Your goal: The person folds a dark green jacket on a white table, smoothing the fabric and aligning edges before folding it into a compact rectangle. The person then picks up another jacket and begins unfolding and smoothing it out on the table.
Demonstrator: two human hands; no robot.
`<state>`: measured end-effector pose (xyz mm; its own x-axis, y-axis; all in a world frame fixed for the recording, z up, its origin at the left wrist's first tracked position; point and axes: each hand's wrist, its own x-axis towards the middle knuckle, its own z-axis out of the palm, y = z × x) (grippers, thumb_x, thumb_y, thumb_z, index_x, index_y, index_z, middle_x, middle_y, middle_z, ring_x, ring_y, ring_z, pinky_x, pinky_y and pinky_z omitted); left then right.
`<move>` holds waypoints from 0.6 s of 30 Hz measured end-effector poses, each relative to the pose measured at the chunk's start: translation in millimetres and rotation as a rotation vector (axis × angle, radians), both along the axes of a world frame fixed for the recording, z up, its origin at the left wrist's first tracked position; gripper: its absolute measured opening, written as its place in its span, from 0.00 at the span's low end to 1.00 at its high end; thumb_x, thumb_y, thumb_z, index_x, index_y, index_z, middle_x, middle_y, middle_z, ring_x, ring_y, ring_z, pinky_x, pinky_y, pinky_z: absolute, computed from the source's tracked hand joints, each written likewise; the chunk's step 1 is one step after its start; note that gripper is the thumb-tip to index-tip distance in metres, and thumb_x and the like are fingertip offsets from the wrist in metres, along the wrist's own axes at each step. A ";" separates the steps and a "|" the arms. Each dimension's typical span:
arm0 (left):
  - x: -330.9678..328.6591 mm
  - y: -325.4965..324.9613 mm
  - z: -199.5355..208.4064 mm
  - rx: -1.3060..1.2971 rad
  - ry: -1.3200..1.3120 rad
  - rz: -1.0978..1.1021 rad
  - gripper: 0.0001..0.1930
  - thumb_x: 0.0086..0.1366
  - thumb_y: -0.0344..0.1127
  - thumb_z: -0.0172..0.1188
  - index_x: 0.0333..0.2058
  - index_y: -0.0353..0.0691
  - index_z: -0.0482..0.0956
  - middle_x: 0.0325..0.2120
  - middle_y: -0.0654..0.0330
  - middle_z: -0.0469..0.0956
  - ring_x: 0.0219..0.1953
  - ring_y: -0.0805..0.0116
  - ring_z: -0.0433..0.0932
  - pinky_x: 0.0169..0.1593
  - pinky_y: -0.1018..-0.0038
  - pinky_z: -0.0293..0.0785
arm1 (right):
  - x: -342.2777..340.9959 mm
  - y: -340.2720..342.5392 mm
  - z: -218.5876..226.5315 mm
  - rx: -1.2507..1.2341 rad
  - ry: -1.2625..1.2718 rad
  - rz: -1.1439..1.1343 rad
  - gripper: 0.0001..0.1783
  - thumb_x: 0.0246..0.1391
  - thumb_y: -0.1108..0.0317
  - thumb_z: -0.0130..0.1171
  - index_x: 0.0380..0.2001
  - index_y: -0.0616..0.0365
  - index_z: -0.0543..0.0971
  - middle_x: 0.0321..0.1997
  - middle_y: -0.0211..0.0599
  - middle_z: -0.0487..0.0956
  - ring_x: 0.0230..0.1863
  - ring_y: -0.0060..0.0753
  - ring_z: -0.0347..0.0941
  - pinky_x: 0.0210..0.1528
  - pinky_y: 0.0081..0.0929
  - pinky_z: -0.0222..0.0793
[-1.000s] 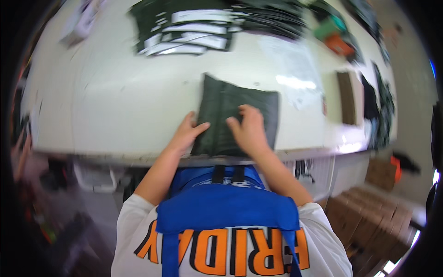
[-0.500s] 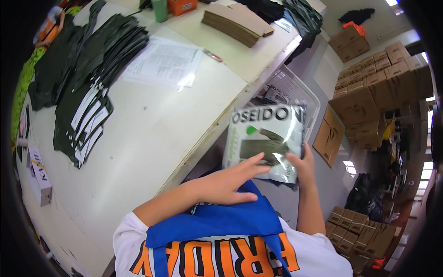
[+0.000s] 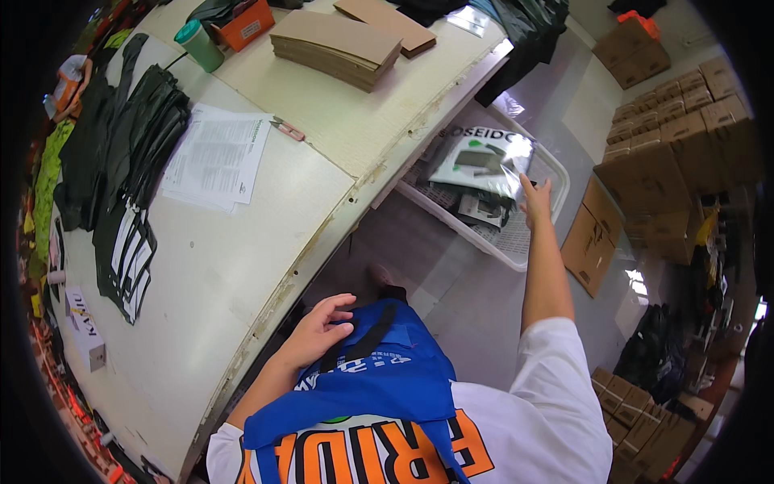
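hands 2 (image 3: 322, 331) | white basket 1 (image 3: 516, 254) | green cup 1 (image 3: 199, 44)

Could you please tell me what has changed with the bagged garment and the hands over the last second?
The bagged garment went from the table, under both hands, into the white basket on the right. The right hand has let it go; the left hand now rests on the blue apron.

Table (image 3: 242, 242) on the left – papers (image 3: 216, 155) on it; basket (image 3: 516, 246) to its right – packets (image 3: 482, 161) inside
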<state>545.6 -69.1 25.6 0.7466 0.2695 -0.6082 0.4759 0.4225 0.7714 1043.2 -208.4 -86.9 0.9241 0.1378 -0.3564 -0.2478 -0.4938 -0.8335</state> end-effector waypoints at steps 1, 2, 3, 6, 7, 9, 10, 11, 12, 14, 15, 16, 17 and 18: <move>-2.9 0.0 -6.0 0.009 0.011 0.034 0.27 0.63 0.29 0.57 0.61 0.42 0.64 0.57 0.58 0.63 0.56 0.66 0.68 0.57 0.71 0.68 | 24.4 3.5 -24.6 -0.163 -0.200 0.077 0.54 0.45 0.53 0.68 0.68 0.60 0.49 0.60 0.57 0.66 0.57 0.44 0.67 0.54 0.33 0.65; -5.1 1.3 -16.2 0.016 0.018 0.066 0.26 0.63 0.29 0.57 0.60 0.41 0.65 0.58 0.57 0.62 0.56 0.65 0.68 0.56 0.70 0.70 | 47.5 3.4 -54.8 -0.325 -0.407 0.149 0.53 0.46 0.52 0.68 0.68 0.59 0.50 0.56 0.56 0.70 0.53 0.44 0.70 0.50 0.31 0.66; -11.5 -0.6 -20.1 0.008 0.069 0.128 0.25 0.63 0.29 0.57 0.59 0.40 0.65 0.57 0.57 0.65 0.55 0.65 0.69 0.56 0.71 0.69 | 48.3 13.8 -72.9 -0.278 -0.363 0.210 0.53 0.46 0.53 0.68 0.67 0.60 0.50 0.56 0.56 0.70 0.52 0.43 0.70 0.48 0.31 0.67; -45.9 -14.1 -37.9 0.066 0.160 0.298 0.24 0.62 0.28 0.57 0.58 0.39 0.66 0.55 0.56 0.68 0.54 0.65 0.71 0.55 0.72 0.69 | 15.2 29.0 -96.1 -0.148 -0.182 0.409 0.48 0.47 0.58 0.68 0.65 0.61 0.53 0.51 0.50 0.73 0.44 0.34 0.72 0.37 0.31 0.70; -60.7 -20.1 -42.2 0.082 0.225 0.360 0.24 0.61 0.29 0.58 0.57 0.37 0.68 0.53 0.54 0.71 0.51 0.65 0.74 0.54 0.72 0.70 | -6.7 31.8 -104.3 -0.070 -0.048 0.433 0.45 0.48 0.58 0.67 0.64 0.61 0.56 0.45 0.41 0.75 0.36 0.28 0.71 0.28 0.27 0.68; -109.8 -48.3 -65.6 0.174 0.321 0.484 0.24 0.61 0.31 0.59 0.56 0.37 0.69 0.52 0.54 0.72 0.49 0.65 0.76 0.52 0.72 0.71 | -61.1 41.9 -122.5 -0.061 -0.076 0.652 0.34 0.49 0.56 0.65 0.56 0.61 0.68 0.38 0.33 0.75 0.31 0.24 0.69 0.23 0.24 0.65; -135.4 -67.0 -81.4 0.214 0.372 0.558 0.23 0.61 0.31 0.59 0.56 0.36 0.69 0.52 0.53 0.73 0.48 0.65 0.76 0.52 0.72 0.72 | -77.5 33.4 -147.5 -0.214 -0.130 0.789 0.28 0.50 0.56 0.63 0.50 0.61 0.72 0.32 0.30 0.74 0.29 0.23 0.69 0.22 0.24 0.64; -161.2 -92.1 -97.1 0.239 0.437 0.649 0.22 0.61 0.32 0.59 0.54 0.36 0.71 0.50 0.51 0.74 0.47 0.65 0.78 0.50 0.71 0.73 | -109.0 33.7 -147.3 -0.249 0.008 0.923 0.24 0.52 0.57 0.61 0.48 0.60 0.73 0.30 0.29 0.74 0.28 0.23 0.69 0.22 0.23 0.63; -185.2 -119.0 -120.3 0.269 0.492 0.699 0.21 0.61 0.33 0.59 0.53 0.37 0.71 0.49 0.50 0.74 0.46 0.63 0.78 0.50 0.70 0.73 | -132.8 32.4 -156.3 -0.345 0.112 1.142 0.20 0.55 0.59 0.59 0.47 0.60 0.74 0.30 0.30 0.76 0.27 0.22 0.70 0.22 0.22 0.64; -224.0 -193.4 -158.6 0.284 0.671 0.827 0.20 0.60 0.34 0.59 0.52 0.37 0.72 0.48 0.47 0.75 0.46 0.59 0.78 0.50 0.68 0.74 | -204.1 27.7 -137.6 -0.387 0.188 1.429 0.25 0.56 0.60 0.60 0.53 0.61 0.71 0.35 0.34 0.78 0.31 0.22 0.72 0.29 0.22 0.68; -234.5 -227.7 -168.5 0.288 0.756 0.847 0.21 0.59 0.36 0.61 0.51 0.37 0.73 0.47 0.46 0.76 0.47 0.55 0.77 0.51 0.66 0.73 | -240.7 32.1 -113.1 -0.368 0.277 1.555 0.29 0.55 0.59 0.62 0.57 0.62 0.69 0.40 0.36 0.78 0.37 0.23 0.74 0.36 0.22 0.70; -245.0 -254.2 -179.7 0.279 0.838 0.846 0.22 0.58 0.37 0.62 0.50 0.37 0.73 0.45 0.45 0.76 0.48 0.51 0.77 0.52 0.64 0.72 | -270.0 34.0 -93.3 -0.370 0.378 1.658 0.29 0.54 0.60 0.64 0.53 0.68 0.71 0.41 0.41 0.81 0.45 0.29 0.76 0.49 0.25 0.70; -259.3 -277.6 -208.9 0.222 0.894 0.851 0.25 0.57 0.39 0.63 0.52 0.37 0.72 0.46 0.44 0.75 0.49 0.48 0.75 0.54 0.63 0.71 | -307.7 49.4 -63.5 -0.411 0.465 1.732 0.28 0.55 0.63 0.62 0.55 0.67 0.70 0.46 0.44 0.79 0.48 0.32 0.75 0.51 0.27 0.70; -273.0 -298.6 -233.2 0.158 0.931 0.839 0.27 0.55 0.40 0.64 0.53 0.37 0.71 0.47 0.43 0.74 0.51 0.46 0.73 0.56 0.62 0.70 | -334.2 63.5 -53.8 -0.428 0.440 1.813 0.27 0.55 0.64 0.62 0.55 0.67 0.70 0.47 0.44 0.79 0.49 0.33 0.75 0.51 0.27 0.69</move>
<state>272.6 -367.7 -207.6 -0.3813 0.5695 -0.7282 0.4958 0.7908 0.3589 708.9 -144.9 -140.7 -0.3581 0.5454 -0.7579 0.5967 -0.4907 -0.6350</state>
